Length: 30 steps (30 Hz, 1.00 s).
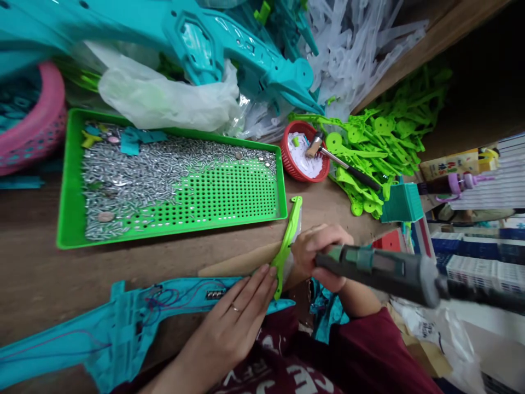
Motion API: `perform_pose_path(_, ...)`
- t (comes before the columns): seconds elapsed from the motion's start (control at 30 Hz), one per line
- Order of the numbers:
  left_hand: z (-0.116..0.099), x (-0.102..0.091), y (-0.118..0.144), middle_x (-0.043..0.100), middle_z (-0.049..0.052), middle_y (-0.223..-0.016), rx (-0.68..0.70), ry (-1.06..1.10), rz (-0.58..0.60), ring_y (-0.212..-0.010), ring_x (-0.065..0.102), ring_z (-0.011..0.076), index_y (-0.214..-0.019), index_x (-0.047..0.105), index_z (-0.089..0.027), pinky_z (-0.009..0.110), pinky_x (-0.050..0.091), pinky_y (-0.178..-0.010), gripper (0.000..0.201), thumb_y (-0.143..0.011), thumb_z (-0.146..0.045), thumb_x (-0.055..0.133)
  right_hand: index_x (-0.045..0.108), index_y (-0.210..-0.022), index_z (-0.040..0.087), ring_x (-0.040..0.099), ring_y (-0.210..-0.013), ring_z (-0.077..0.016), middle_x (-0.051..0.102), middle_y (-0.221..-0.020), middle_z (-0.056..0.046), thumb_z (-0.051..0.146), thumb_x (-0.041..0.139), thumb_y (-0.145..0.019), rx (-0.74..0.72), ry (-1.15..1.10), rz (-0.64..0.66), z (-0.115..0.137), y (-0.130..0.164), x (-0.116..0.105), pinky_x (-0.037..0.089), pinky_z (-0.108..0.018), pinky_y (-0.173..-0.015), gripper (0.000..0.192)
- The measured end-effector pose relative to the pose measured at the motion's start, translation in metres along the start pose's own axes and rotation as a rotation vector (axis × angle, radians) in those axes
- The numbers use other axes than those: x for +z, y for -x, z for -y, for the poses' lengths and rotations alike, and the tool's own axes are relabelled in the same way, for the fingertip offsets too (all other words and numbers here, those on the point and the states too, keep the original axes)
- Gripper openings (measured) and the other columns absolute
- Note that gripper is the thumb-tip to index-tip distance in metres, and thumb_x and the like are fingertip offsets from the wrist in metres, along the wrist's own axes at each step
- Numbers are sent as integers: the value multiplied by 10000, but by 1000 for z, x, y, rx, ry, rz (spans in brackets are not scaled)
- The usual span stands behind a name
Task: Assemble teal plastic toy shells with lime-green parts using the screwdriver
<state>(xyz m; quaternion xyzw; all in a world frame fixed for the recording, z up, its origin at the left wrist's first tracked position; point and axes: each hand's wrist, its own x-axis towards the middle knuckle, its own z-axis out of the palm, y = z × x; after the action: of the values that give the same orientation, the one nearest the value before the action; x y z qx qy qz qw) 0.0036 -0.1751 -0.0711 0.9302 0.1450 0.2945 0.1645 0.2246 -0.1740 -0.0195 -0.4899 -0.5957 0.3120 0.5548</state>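
My right hand point(322, 246) is wrapped round a dark inline power screwdriver point(385, 271), whose tip end points left at a lime-green plastic piece point(292, 224). Whether the bit touches that piece I cannot tell. My left hand point(233, 320) lies flat with fingers stretched out, its fingertips against the lower part of the green piece. Under the same hand runs a long turquoise plastic half-shell point(180, 298) with thin wires inside. The end of the green piece rests over the right end of this shell; a pale translucent part shows behind it.
A green perforated tray point(172, 234) holds many screws. Beyond it stands a red basket point(301, 175) with white bits and a hammer point(344, 164). Lime-green parts point(381, 142) are piled at right, translucent strips point(344, 49) behind. A pink basket point(53, 120) and a turquoise shell point(143, 30) lie left.
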Motion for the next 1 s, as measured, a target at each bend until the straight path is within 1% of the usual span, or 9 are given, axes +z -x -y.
perform_pose_path(0.1,0,-1,1,597,167,-1437,-7,0,-11,-1414,476,287,-1303,636,-29,439,228,-1263,425,-989,-94,357,600,-1006,267,554,-394,-99,529,-481,102,352,675,-819,-183,-98,216,6,-15,-6,485,-210,-422,218)
perform_pose_path(0.17,0,0,1,588,173,-1446,-5,-5,-15,-1416,475,293,-1308,634,-29,447,247,-1256,430,-973,-82,369,606,-1066,263,542,-381,-97,529,-486,102,328,644,-851,-185,-143,227,9,-34,-8,488,-207,-410,228)
perform_pose_path(0.23,0,2,-2,570,182,-1463,1,-27,-20,-1419,474,304,-1317,625,-21,455,263,-1251,440,-951,-62,384,587,-1133,294,527,-380,-94,509,-496,114,327,613,-891,-218,-182,77,6,-60,-3,499,-209,-418,246)
perform_pose_path(0.33,0,7,-6,562,186,-1472,5,-77,-43,-1421,476,302,-1334,607,-18,461,284,-1247,458,-938,-47,379,567,-1106,346,543,-449,-108,500,-540,109,380,649,-893,-269,-167,-272,-14,-102,12,533,-247,-498,231)
perform_pose_path(0.43,0,10,-10,576,176,-1460,-19,-60,-68,-1425,475,283,-1338,600,-28,447,310,-1244,461,-937,-41,374,525,-1073,342,536,-478,-128,487,-573,97,444,686,-869,-154,-124,-356,-43,-129,27,521,-287,-520,279)
perform_pose_path(0.53,0,10,-10,586,174,-1450,-34,-11,-85,-1432,467,280,-1294,630,-34,442,306,-1247,425,-941,-45,393,477,-1055,326,510,-465,-136,446,-567,101,567,689,-827,-60,-79,-362,-62,-135,32,507,-307,-511,393)
perform_pose_path(0.67,-1,8,-9,598,182,-1434,-82,22,-91,-1452,438,295,-1249,657,-42,470,272,-1245,372,-970,-74,412,474,-1038,302,495,-444,-126,429,-558,106,640,690,-777,7,-59,-356,-64,-130,28,503,-311,-515,478)
perform_pose_path(0.8,-1,7,-8,627,176,-1399,-124,43,-95,-1432,468,280,-1256,654,-55,463,295,-1221,381,-978,-52,395,473,-1005,300,495,-441,-123,439,-562,104,608,695,-785,20,-90,-371,-61,-129,30,490,-309,-513,438)
perform_pose_path(1.0,1,8,-9,646,187,-1368,-76,-20,-105,-1332,570,296,-1255,648,-41,437,393,-1144,350,-968,-50,448,462,-1025,304,482,-441,-119,441,-552,107,624,673,-773,-19,-85,-412,-69,-139,37,484,-309,-525,459)
